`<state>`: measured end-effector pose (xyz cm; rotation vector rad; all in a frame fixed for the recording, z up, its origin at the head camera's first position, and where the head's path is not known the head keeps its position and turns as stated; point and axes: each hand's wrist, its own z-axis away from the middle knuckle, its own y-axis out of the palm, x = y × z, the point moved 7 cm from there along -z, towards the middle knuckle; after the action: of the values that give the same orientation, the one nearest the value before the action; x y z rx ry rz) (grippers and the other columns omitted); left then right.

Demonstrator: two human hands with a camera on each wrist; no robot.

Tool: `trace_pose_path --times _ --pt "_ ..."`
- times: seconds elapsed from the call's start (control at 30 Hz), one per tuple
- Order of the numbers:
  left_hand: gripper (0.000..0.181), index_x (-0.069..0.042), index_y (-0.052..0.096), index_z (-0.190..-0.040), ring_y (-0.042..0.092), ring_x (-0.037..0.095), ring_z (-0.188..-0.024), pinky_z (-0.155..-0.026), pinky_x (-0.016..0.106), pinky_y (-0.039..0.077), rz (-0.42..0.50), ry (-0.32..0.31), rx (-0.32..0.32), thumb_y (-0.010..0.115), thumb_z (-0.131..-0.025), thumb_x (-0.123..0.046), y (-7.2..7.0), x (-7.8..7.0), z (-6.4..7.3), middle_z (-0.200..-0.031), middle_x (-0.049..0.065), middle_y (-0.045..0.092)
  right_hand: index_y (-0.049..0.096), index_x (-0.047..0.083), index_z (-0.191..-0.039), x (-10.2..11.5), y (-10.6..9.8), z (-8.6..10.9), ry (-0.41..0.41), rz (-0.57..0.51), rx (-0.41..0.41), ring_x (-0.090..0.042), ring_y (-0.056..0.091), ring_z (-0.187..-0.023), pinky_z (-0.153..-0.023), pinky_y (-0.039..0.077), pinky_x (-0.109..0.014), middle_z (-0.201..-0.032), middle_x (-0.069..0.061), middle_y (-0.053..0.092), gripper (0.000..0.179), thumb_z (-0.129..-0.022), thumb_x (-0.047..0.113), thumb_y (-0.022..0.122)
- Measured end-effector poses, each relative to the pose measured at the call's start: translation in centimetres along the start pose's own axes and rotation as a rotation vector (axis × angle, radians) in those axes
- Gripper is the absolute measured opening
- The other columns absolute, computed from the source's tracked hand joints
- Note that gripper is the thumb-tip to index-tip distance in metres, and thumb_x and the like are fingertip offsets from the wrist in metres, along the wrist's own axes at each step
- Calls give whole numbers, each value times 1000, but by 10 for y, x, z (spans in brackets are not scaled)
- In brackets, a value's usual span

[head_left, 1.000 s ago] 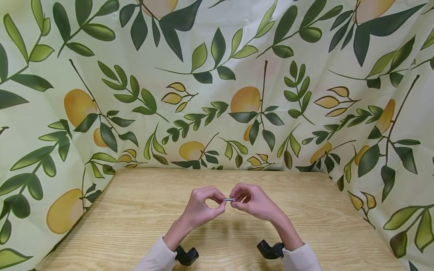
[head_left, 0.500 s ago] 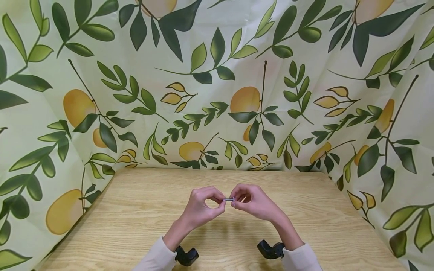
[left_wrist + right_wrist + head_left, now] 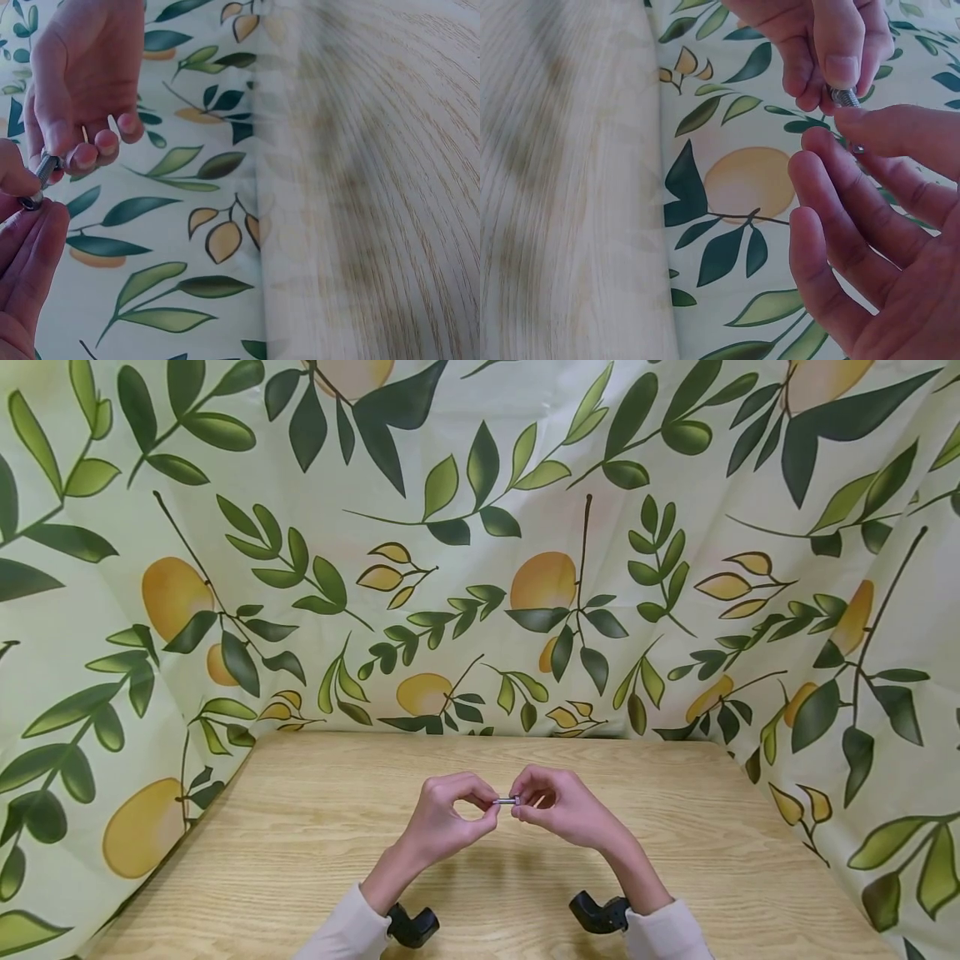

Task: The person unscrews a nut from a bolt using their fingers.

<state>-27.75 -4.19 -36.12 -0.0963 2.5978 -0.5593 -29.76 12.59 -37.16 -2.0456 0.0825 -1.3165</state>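
A small silver bolt [image 3: 507, 802] is held level above the table, between the fingertips of both hands. My left hand [image 3: 452, 814] pinches its left end between thumb and fingers. A round metal end [image 3: 31, 201] shows at those fingertips in the left wrist view; whether it is a separate nut I cannot tell. Ridged thread [image 3: 845, 97] appears beside the left thumb in the right wrist view. With thumb and forefinger, my right hand [image 3: 564, 807] grips the wider right end, and its other fingers are partly bent. Fingertips cover both ends in part.
Underneath is a light wood-grain table [image 3: 315, 827]. A cloth [image 3: 465, 635] printed with leaves and fruit hangs behind and along both sides. Black curved wrist mounts [image 3: 414, 927] sit at both sleeve cuffs.
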Motion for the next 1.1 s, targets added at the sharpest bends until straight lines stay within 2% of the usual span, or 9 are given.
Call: trace_pose_path --times 0.1,0.23,0.37,0.47,0.57,0.77,0.9,1.1 --pt "3 -6 75 -85 73 5 -70 -67 15 62 -3 12 0 74 -86 -3 0 -1 0 -81 2 76 69 8 -107 -1 -1 0 8 -5 3 -10 65 -78 -65 57 -24 -90 -5 71 19 -92 14 77" --pt "6 -6 75 -84 73 5 -71 -67 15 62 -2 16 0 72 -90 -7 0 -2 0 -81 2 76 72 9 -110 -2 0 0 43 -7 19 -14 68 -78 -68 60 -29 -90 -4 73 19 -96 22 73" --pt "8 -7 74 -84 73 5 -71 -67 15 62 -1 11 -3 74 -85 0 0 -1 1 -81 2 76 73 11 -102 -2 0 0 51 -13 16 -17 69 -81 -70 61 -30 -90 -5 73 12 -99 22 69" --pt "13 -6 75 -84 72 5 -70 -66 16 62 5 -4 -4 76 -80 5 1 0 1 -80 1 76 72 12 -99 0 0 0 34 -11 3 -14 68 -81 -69 60 -27 -90 -4 72 7 -96 18 73" --pt "16 -6 75 -84 73 5 -69 -66 16 62 8 -8 -5 77 -77 8 1 0 1 -80 1 76 70 10 -99 1 -1 1 16 -10 -6 -11 66 -81 -68 59 -26 -91 -4 70 10 -93 14 76" --pt "10 -5 74 -84 73 7 -69 -66 17 62 10 4 -5 76 -80 5 1 -1 1 -80 2 76 69 5 -106 0 -2 1 -1 -29 -4 -10 66 -81 -68 58 -24 -92 -8 71 19 -91 12 78" --pt "13 -5 74 -84 73 8 -69 -65 18 63 14 -1 -9 77 -78 6 0 -1 1 -80 4 76 71 3 -114 1 -3 1 -8 -46 -7 -11 68 -80 -69 60 -25 -93 -9 73 27 -92 16 78" --pt "17 -6 74 -84 73 6 -69 -66 16 62 7 9 -10 77 -76 9 0 -1 0 -80 1 76 75 8 -102 1 -4 1 5 -13 -29 -9 67 -81 -69 59 -25 -93 -6 74 12 -94 16 75"
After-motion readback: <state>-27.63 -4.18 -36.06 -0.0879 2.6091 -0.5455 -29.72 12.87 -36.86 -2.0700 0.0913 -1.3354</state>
